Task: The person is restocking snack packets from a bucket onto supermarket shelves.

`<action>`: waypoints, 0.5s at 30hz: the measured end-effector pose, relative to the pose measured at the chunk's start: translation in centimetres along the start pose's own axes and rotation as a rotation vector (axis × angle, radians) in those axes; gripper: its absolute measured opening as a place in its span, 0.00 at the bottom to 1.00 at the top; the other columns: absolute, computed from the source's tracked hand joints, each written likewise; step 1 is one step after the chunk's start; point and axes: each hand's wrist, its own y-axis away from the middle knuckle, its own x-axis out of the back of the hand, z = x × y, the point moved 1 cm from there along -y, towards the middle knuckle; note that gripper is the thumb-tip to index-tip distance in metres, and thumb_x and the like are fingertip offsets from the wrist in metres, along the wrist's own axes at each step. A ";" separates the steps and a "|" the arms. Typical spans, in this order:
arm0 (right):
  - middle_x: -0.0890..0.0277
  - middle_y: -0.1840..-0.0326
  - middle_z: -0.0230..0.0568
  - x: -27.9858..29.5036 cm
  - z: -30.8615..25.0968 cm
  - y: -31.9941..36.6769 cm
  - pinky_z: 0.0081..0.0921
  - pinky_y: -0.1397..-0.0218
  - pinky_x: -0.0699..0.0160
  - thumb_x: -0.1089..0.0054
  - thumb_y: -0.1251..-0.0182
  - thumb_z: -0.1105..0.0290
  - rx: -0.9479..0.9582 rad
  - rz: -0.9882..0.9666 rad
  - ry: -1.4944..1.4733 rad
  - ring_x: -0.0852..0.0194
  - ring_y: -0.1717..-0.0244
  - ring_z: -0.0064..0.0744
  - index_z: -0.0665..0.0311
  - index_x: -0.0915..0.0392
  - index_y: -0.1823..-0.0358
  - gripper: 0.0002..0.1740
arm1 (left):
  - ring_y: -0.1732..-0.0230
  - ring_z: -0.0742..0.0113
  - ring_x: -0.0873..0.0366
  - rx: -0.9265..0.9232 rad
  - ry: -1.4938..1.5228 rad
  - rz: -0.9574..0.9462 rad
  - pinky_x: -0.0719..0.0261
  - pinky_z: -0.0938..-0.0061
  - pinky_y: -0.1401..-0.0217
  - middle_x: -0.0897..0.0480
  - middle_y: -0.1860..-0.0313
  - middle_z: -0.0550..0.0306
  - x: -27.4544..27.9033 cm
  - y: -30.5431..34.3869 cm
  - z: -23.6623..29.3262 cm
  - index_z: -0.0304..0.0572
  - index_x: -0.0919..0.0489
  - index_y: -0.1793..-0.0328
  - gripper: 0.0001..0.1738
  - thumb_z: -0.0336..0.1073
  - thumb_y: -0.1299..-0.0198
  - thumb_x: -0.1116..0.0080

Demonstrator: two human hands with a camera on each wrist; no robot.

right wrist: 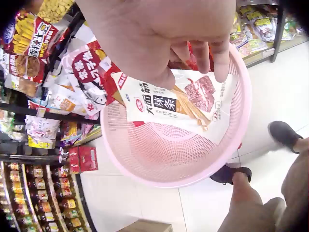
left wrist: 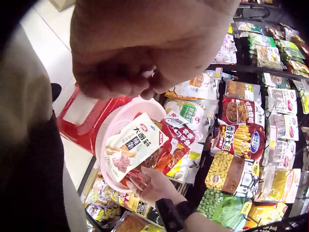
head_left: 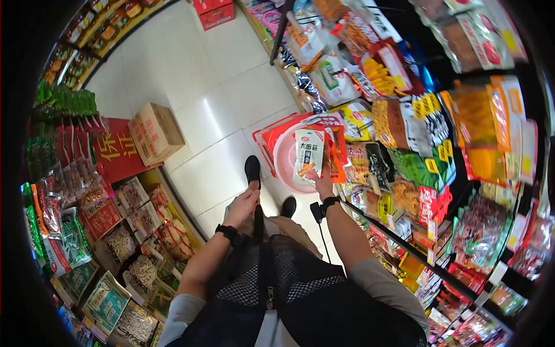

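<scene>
A pink plastic basket [head_left: 283, 151] sits on a red plastic stool [left wrist: 79, 121]. In it lies a white packet of spicy gluten strips [right wrist: 169, 104], tilted, with red packets [left wrist: 177, 155] beside and under it. My right hand [head_left: 324, 184] is over the basket's edge by the shelf. Its thumb and straight, spread fingers [right wrist: 222, 60] overlap the packet's edge in the right wrist view. In the left wrist view that hand [left wrist: 153, 186] shows its palm. My left hand [head_left: 244, 207] hangs before my body, fingers loosely curled, beside a black strap [head_left: 259, 222].
Shelves of bagged snacks [head_left: 399, 121] run along the right, with a dark rail [head_left: 404, 248] at their front. On the left are more packets [head_left: 118, 243] and a cardboard box [head_left: 156, 133]. A red box [head_left: 215, 13] stands farther down the tiled aisle [head_left: 214, 104].
</scene>
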 end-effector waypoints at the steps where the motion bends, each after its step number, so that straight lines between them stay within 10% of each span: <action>1: 0.23 0.48 0.43 -0.6 -0.1 -0.5 0.38 0.62 0.19 0.32 0.39 0.62 -0.082 -0.013 -0.046 0.20 0.53 0.39 0.62 0.30 0.40 0.27 | 0.83 0.79 0.36 0.005 0.014 -0.002 0.38 0.79 0.79 0.31 0.82 0.69 0.9 -0.5 0.1 0.46 0.25 0.70 0.19 0.48 0.28 0.48; 4: 0.23 0.49 0.44 -0.2 -3.6 -0.4 0.44 0.61 0.19 0.31 0.38 0.63 -0.405 -0.128 -0.256 0.19 0.52 0.40 0.60 0.33 0.41 0.28 | 0.83 0.80 0.37 0.048 0.011 -0.008 0.38 0.79 0.79 0.32 0.82 0.70 3.3 -1.0 0.1 0.46 0.25 0.70 0.19 0.48 0.28 0.48; 7: 0.21 0.58 0.39 -1.3 -4.3 -0.4 0.29 0.74 0.23 0.32 0.39 0.67 -0.452 -0.098 -0.428 0.17 0.65 0.28 0.65 0.32 0.43 0.25 | 0.83 0.80 0.37 0.069 0.040 -0.018 0.38 0.79 0.80 0.32 0.82 0.70 5.6 -1.4 -0.3 0.47 0.25 0.69 0.18 0.48 0.28 0.48; 11: 0.19 0.61 0.37 -3.5 0.6 -2.5 0.40 0.66 0.21 0.30 0.40 0.69 -0.364 -0.052 -0.513 0.18 0.68 0.30 0.62 0.28 0.48 0.21 | 0.83 0.79 0.37 0.056 -0.022 0.025 0.37 0.79 0.80 0.31 0.82 0.69 7.5 -2.0 -0.7 0.47 0.25 0.69 0.18 0.48 0.28 0.49; 15: 0.16 0.68 0.45 -1.7 -1.6 -3.0 0.36 0.59 0.19 0.28 0.47 0.67 -0.195 -0.006 0.075 0.16 0.64 0.41 0.69 0.22 0.55 0.20 | 0.82 0.79 0.36 0.098 -0.108 -0.018 0.36 0.79 0.78 0.30 0.80 0.69 8.0 -2.3 -0.2 0.46 0.25 0.68 0.18 0.48 0.28 0.48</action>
